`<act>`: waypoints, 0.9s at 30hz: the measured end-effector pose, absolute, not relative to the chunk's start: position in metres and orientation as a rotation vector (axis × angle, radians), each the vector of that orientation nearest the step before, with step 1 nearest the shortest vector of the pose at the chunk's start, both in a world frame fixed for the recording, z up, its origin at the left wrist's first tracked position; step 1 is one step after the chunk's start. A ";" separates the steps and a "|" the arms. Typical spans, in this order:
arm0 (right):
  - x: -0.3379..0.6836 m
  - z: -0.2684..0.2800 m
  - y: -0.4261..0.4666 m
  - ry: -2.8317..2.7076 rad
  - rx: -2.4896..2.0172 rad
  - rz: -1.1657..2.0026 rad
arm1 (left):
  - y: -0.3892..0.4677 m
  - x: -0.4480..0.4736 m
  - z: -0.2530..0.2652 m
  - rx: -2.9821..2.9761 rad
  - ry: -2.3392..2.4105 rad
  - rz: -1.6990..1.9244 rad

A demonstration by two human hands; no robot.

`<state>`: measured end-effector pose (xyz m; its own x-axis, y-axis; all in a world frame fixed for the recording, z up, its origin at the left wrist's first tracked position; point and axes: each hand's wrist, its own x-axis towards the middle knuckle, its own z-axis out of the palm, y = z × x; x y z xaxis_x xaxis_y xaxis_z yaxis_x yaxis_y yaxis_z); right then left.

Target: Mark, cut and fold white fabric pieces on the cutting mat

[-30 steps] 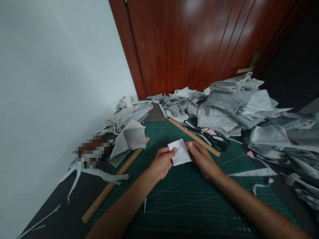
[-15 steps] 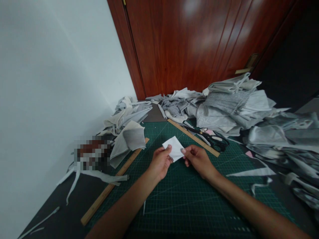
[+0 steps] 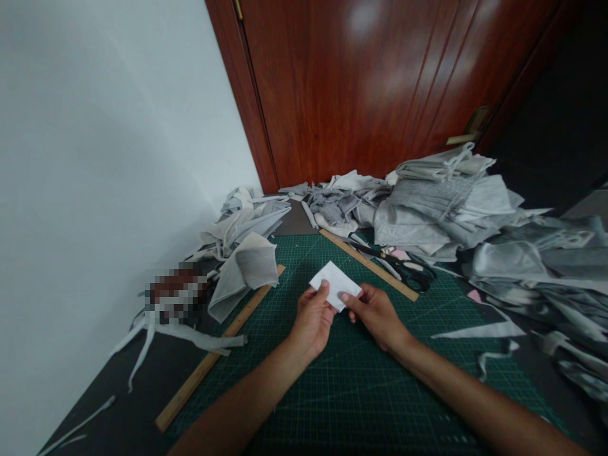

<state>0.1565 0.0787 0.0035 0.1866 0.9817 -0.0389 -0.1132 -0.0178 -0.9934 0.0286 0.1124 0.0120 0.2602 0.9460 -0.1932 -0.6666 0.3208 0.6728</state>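
Observation:
A small white square of folded fabric is held up above the green cutting mat. My left hand pinches its left side, thumb on top and fingers underneath. At the lower right edge my right hand grips it the same way, its thumb lying on the white face. Behind the hands, a wooden ruler lies aslant on the mat. Black-handled scissors rest just beyond my right hand, partly over that ruler.
Another wooden ruler lies at the left. A grey fabric piece stands folded near its far end. Piles of grey cloth line the back and right. A pale scrap strip lies on the mat's right. A white wall and brown door border the table.
My right thumb has moved further in over the white fabric, and the hands are closer together. The fabric has turned slightly. The view has shifted a little.

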 end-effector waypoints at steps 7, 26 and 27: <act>0.156 -0.005 0.078 -1.134 -1.258 1.038 | 0.115 0.027 0.010 0.479 0.626 1.146; 0.205 0.012 0.086 -2.047 -0.865 0.623 | 0.148 -0.011 0.021 0.622 0.721 0.543; 0.205 0.011 0.087 -2.028 -0.849 0.635 | 0.149 -0.012 0.022 0.625 0.723 0.530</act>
<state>0.2049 0.0872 0.0115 -0.4297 0.7538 0.4972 0.3360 0.6446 -0.6867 -0.0121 0.1485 0.0218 0.6369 0.6348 -0.4375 -0.2260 0.6963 0.6813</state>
